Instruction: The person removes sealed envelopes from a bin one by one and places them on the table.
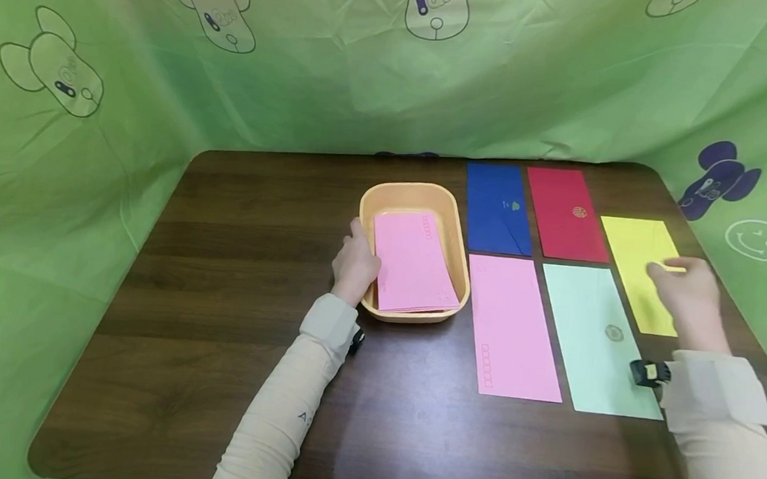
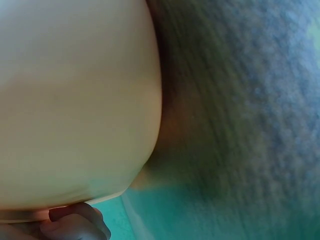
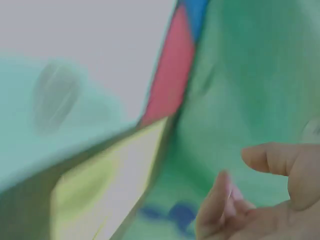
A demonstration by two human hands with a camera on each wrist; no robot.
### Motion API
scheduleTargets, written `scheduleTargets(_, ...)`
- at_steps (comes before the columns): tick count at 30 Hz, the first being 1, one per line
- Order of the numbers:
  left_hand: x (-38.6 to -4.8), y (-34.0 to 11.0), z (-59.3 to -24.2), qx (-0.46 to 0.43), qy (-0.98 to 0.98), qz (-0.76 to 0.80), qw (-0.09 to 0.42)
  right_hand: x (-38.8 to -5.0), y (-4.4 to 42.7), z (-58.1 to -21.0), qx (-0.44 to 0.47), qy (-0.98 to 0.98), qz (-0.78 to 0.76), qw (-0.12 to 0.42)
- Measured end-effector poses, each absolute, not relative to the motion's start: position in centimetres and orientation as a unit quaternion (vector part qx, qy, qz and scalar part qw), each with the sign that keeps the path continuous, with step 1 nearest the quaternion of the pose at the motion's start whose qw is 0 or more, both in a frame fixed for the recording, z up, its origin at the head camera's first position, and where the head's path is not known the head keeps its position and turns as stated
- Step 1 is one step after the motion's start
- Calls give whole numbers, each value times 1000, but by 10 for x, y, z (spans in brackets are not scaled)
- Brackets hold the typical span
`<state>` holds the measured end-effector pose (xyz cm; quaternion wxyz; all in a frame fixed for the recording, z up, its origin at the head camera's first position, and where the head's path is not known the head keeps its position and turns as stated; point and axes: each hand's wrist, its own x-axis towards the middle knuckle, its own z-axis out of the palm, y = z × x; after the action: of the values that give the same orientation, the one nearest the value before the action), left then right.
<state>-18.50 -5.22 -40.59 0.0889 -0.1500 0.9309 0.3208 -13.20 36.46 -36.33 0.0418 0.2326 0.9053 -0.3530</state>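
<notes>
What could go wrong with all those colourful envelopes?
The left hand grips the tray, so a sudden tug might shift the pink stack inside. The right hand, empty beside the yellow envelope, might nudge it crooked. The black wrist device overlaps the mint envelope in the head view and might brush it.

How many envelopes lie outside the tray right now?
5: blue one and red one at the back, pink one and mint one in front, yellow one at right. Others could hide underneath.
</notes>
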Motion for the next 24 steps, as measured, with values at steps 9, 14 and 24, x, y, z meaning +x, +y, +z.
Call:
scheduleTargets(9, -185, -53, -404, -151, 929, 325, 93, -139, 261, -357, 55, 928, -367, 39)
scheduleTargets(14, -184, -53, -404, -152, 929, 324, 93, -136, 210, -366, -8, 927, -369, 73)
scheduleTargets(24, -184, -51, -402, -161, 924, 331, 101, -142, 158, -388, -18, 942, -326, 74)
